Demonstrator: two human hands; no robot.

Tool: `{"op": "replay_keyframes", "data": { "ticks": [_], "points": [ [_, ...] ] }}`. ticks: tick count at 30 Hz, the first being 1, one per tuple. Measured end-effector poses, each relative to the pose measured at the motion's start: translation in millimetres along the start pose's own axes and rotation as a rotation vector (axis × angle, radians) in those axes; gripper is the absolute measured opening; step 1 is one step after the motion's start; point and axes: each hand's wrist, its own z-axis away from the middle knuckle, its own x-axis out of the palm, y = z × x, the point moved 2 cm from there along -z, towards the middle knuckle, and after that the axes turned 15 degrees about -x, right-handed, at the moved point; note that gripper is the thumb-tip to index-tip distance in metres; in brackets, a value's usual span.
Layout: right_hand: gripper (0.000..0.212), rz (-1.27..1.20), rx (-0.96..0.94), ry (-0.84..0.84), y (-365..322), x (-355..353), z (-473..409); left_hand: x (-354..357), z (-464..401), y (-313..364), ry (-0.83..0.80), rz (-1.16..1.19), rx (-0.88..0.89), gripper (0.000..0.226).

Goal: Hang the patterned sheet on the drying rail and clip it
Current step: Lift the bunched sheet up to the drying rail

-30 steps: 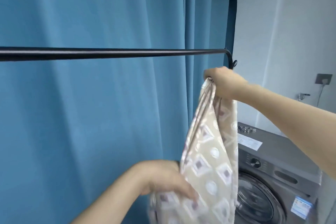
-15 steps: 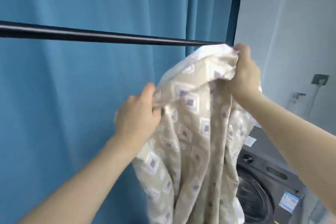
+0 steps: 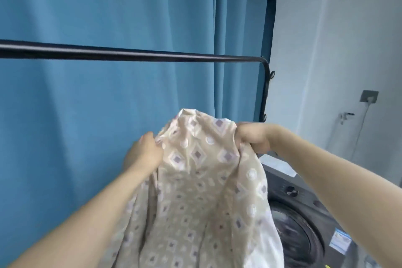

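Observation:
The patterned sheet (image 3: 195,180), beige with white and purple diamonds, hangs bunched between my hands, well below the rail. My left hand (image 3: 143,154) grips its upper left edge. My right hand (image 3: 252,137) is closed on its upper right edge. The black drying rail (image 3: 130,55) runs level across the view above the sheet and bends down into a post at the right. Nothing hangs on the rail. No clip shows in either hand.
A blue curtain (image 3: 108,115) hangs behind the rail. A dark grey washing machine (image 3: 304,213) stands at lower right, partly behind the sheet. A white wall (image 3: 337,50) with a socket (image 3: 368,96) and a tap is at right.
Both hands have come down from rail height with the sheet, and the top edge now sits well below the rail. The left hand had moved up to the top edge earlier.

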Motion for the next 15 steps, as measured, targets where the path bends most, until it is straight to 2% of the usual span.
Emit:
{"op": "replay_keyframes", "data": {
  "ticks": [1, 3, 5, 7, 9, 10, 11, 12, 13, 14, 15],
  "points": [
    [0.032, -0.172, 0.056, -0.165, 0, 2, 4, -12, -11, -5, 0.079, 0.035, -0.006, 0.021],
    [0.028, -0.394, 0.029, -0.358, -7, 0, 5, -35, -21, -1, 0.185, 0.087, 0.045, 0.013],
    [0.028, -0.409, -0.017, -0.403, -13, 10, 0, -41, -19, 9, 0.194, 0.116, 0.11, 0.011],
    [0.025, -0.218, -0.018, -0.334, -16, 28, -11, -39, -5, 20, 0.157, 0.158, 0.164, 0.014],
    [0.013, 0.047, -0.136, -0.005, -15, 35, -27, -34, 5, 16, -0.019, 0.22, 0.225, 0.017],
    [0.009, 0.104, -0.2, 0.229, -14, 31, -32, -31, 11, 5, -0.196, 0.282, 0.24, 0.018],
    [0.016, 0.088, -0.246, 0.459, -12, 23, -33, -24, 21, -11, -0.445, 0.335, 0.2, 0.024],
    [0.022, 0.051, -0.284, 0.648, -11, 14, -35, -17, 35, -30, -0.706, 0.343, 0.108, 0.032],
    [0.022, 0.036, -0.319, 0.782, -10, 4, -37, -7, 47, -50, -0.899, 0.261, 0.022, 0.034],
    [0.021, 0.075, -0.331, 0.868, -9, -3, -41, 2, 55, -65, -0.953, 0.086, -0.005, 0.029],
    [0.021, 0.159, -0.34, 0.915, -9, -4, -43, 5, 53, -71, -0.868, -0.049, 0.01, 0.02]
  ]
}}
